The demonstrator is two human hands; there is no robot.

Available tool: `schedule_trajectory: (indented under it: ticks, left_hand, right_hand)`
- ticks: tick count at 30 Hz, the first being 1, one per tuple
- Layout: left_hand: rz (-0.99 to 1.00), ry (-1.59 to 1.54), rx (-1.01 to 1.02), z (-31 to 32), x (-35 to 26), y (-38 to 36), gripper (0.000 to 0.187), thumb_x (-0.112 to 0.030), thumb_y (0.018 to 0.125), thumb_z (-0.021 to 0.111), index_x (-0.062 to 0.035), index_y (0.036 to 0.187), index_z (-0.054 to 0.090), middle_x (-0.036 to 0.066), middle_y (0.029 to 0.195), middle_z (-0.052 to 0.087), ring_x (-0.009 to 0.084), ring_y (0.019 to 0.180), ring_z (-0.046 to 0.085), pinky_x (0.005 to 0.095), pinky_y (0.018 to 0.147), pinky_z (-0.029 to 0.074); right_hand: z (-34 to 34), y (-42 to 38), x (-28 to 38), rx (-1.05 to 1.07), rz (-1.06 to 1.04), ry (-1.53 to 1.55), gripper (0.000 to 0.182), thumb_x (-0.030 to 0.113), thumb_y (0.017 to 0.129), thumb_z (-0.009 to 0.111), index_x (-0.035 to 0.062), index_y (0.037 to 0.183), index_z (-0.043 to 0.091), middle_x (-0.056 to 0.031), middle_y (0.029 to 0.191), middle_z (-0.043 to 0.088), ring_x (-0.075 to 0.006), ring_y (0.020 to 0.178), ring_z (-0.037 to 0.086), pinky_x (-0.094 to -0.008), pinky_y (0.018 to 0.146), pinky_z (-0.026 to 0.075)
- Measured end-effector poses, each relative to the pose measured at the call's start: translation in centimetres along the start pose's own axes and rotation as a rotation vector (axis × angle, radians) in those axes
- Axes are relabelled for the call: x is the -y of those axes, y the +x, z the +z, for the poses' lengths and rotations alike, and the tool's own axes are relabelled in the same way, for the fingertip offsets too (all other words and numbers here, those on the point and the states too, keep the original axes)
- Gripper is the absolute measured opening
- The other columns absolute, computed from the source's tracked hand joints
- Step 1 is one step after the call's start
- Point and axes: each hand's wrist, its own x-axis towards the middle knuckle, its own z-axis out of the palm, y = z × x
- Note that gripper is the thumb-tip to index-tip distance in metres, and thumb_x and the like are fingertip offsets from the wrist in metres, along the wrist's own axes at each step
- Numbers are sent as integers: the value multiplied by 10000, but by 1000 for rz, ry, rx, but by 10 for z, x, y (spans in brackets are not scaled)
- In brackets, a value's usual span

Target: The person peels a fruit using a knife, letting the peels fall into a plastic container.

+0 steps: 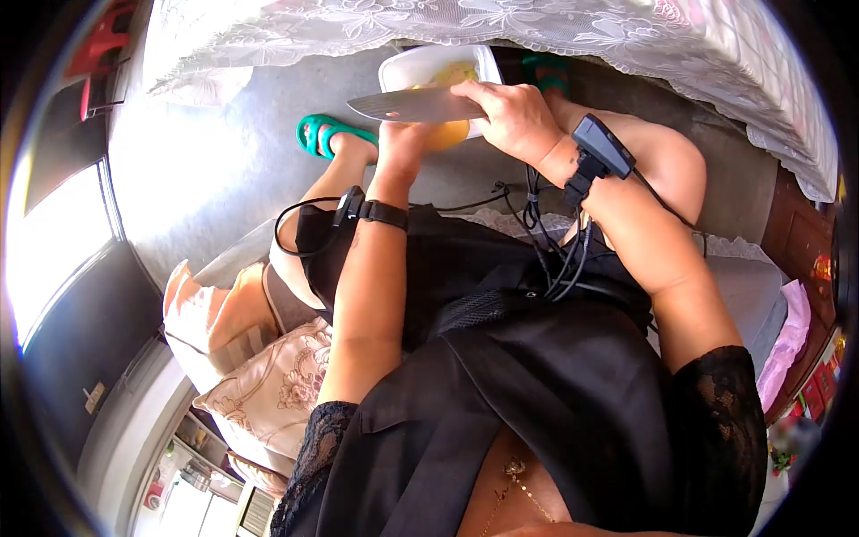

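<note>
My right hand (519, 121) grips a wide-bladed kitchen knife (412, 106), its blade lying level and pointing left. Beneath the blade, my left hand (403, 143) is closed around a smooth yellow-orange fruit or vegetable (450, 136); its exact kind is not clear. The knife covers the fingers of my left hand and the upper part of the piece. Just beyond both hands, a white plastic tub (394, 73) stands low between the feet, with yellow-green scraps (458, 73) inside.
A table with a white lace cloth (573, 27) runs across the far side, above the tub. Black cables (537, 215) hang between the wrist devices near my lap. Flowered cushions (286, 376) lie at the left. Green sandals (322, 136) rest on the grey floor.
</note>
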Motion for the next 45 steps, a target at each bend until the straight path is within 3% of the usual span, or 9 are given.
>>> schedule_trajectory:
  ticks: [10, 13, 17, 23, 30, 37, 39, 43, 45]
  left_hand:
    - [54, 340, -35, 3, -6, -8, 498, -110, 826, 735, 45, 1270, 571, 125, 1143, 678, 174, 949, 666, 312, 825, 554]
    - [-3, 95, -31, -3, 0, 1, 486, -14, 847, 703, 21, 1305, 542, 89, 1142, 667, 189, 1031, 651, 314, 885, 533]
    - [262, 593, 8, -9, -3, -2, 406, -160, 903, 725, 35, 1236, 598, 120, 1179, 648, 214, 1099, 633, 320, 904, 526]
    - [-156, 108, 18, -8, -3, -8, 412, -31, 837, 695, 36, 1233, 601, 134, 1147, 664, 231, 1019, 662, 334, 871, 539]
    - [-118, 46, -58, -3, 9, -10, 524, -27, 793, 687, 0, 1303, 569, 110, 1090, 692, 194, 948, 671, 336, 821, 556]
    - [-29, 633, -184, 0, 28, 0, 547, -146, 730, 744, 1, 1232, 584, 187, 991, 700, 291, 880, 693, 389, 799, 561]
    - [3, 658, -202, 2, 34, 4, 543, -160, 727, 747, -1, 1221, 587, 201, 984, 699, 314, 877, 694, 402, 805, 559]
    - [12, 477, -102, 20, 22, -3, 529, -39, 782, 719, -3, 1280, 543, 142, 1048, 692, 235, 951, 681, 336, 824, 560]
    - [-17, 402, -153, 0, 44, 9, 531, -156, 743, 749, -40, 1235, 588, 188, 1010, 715, 281, 892, 711, 404, 768, 575]
  right_hand:
    - [7, -1, -23, 112, 89, -31, 343, 132, 820, 720, 144, 1155, 647, -122, 1038, 739, -341, 864, 719, -413, 751, 605]
    - [1, -6, -7, 53, -5, 1, 364, 105, 804, 724, 144, 1157, 642, -125, 1046, 738, -338, 866, 720, -412, 759, 607]
    - [2, -2, -4, 78, -18, 1, 424, 64, 767, 741, 140, 1169, 634, -129, 1056, 735, -334, 871, 722, -412, 774, 609]
    - [15, -8, -25, 106, 40, 43, 371, 62, 807, 695, 160, 1160, 638, -125, 1004, 738, -340, 845, 717, -436, 744, 599]
    - [28, -17, -35, 180, 143, 17, 299, 126, 863, 643, 172, 1159, 648, -153, 915, 732, -368, 818, 707, -461, 737, 586]
    - [44, -14, -25, 213, 296, -62, 229, 181, 884, 626, 143, 1104, 679, -199, 818, 711, -402, 779, 704, -498, 703, 582]
    - [47, -12, -23, 203, 320, -135, 205, 183, 878, 629, 127, 1068, 679, -202, 799, 705, -405, 766, 704, -507, 679, 581]
    - [45, -12, -43, 216, 420, -202, 165, 186, 870, 627, 63, 969, 677, -223, 792, 701, -423, 744, 701, -530, 668, 568]
    - [25, -1, -36, 208, 449, -151, 213, 195, 889, 612, 45, 1024, 681, -216, 805, 708, -406, 744, 706, -506, 684, 571]
